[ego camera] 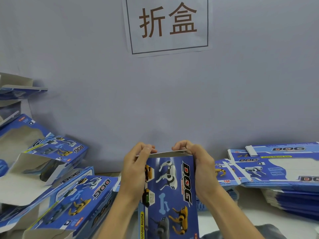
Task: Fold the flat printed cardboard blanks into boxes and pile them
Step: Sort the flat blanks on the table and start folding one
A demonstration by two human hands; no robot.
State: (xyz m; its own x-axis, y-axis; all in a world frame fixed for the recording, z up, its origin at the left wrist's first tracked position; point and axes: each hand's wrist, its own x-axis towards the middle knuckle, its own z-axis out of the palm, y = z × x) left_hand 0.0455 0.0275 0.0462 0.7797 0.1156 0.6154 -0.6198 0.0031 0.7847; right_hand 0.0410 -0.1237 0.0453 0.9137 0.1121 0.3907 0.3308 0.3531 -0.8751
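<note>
Folded boxes lie piled at lower left; at lower centre the left hand and right hand, fingers curled, pinch the top flaps of an upright blue box; flat blanks sit stacked at lower right.
</note>
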